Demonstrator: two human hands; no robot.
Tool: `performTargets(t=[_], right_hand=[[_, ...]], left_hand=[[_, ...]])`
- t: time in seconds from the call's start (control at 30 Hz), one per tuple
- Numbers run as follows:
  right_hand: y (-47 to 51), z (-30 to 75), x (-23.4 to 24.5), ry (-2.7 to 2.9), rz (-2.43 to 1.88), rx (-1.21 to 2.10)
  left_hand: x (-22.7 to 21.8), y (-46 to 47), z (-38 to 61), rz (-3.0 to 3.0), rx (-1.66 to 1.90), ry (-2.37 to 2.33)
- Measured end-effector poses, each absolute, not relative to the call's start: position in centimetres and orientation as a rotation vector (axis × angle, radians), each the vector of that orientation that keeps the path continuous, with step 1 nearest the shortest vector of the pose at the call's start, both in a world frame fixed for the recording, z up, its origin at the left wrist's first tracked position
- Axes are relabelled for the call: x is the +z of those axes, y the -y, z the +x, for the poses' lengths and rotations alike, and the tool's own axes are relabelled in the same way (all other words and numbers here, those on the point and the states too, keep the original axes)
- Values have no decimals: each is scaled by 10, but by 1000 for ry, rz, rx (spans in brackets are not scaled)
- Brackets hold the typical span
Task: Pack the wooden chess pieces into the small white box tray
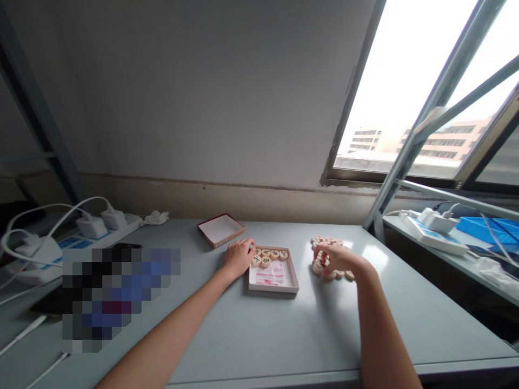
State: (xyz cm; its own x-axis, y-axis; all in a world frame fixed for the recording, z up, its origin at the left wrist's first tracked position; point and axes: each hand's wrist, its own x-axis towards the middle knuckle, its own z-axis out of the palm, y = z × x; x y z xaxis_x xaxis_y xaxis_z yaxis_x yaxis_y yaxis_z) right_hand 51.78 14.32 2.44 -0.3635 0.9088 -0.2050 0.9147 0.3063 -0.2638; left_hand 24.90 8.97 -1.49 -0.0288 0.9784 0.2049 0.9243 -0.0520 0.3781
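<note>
My left hand [239, 257] grips the upper left corner of a shallow white box [272, 288], its fingers bent over the rim. Inside, several round wooden Chinese chess pieces [265, 262] with dark characters sit along the far side. A pink-and-white printed sheet [271, 273] lies on the box floor. To the right of the box, my right hand [334, 258] hovers over a cluster of loose chess pieces [317, 268]. Its fingers curve downward with thumb and index finger apart, and the hand hides part of the cluster.
The box lid [221, 229] lies behind the box on the grey table [251, 340]. White power strips with plugs and cables stand at the left [93, 227] and on a right-hand shelf [438, 232]. A pixelated patch [121, 297] covers items at left. Metal frame posts [389, 200] rise nearby.
</note>
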Motion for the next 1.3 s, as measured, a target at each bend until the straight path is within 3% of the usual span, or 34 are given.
performTargets(t=[0.33,0.5,0.8,1.0,1.13,1.3], right_hand=[[-131,492,33,-2717,1691,-394],[-138,506,28,-2470,1816,-316],[-135,492,26,-2530,1767,-267],[-126,481,39,-2776,1724,-549],[-120,458,36,-2987,1413,-768],[-117,436,19,-3035,1280,-558]], left_hand=[[-16,-92,249,2092,633,-2090],[-16,-93,249,2090,629,-2083],[-16,-92,249,2094,596,-2103],[-20,-94,247,2140,614,-2096],[-20,-94,246,2138,603,-2088],[-21,-94,246,2144,618,-2089]])
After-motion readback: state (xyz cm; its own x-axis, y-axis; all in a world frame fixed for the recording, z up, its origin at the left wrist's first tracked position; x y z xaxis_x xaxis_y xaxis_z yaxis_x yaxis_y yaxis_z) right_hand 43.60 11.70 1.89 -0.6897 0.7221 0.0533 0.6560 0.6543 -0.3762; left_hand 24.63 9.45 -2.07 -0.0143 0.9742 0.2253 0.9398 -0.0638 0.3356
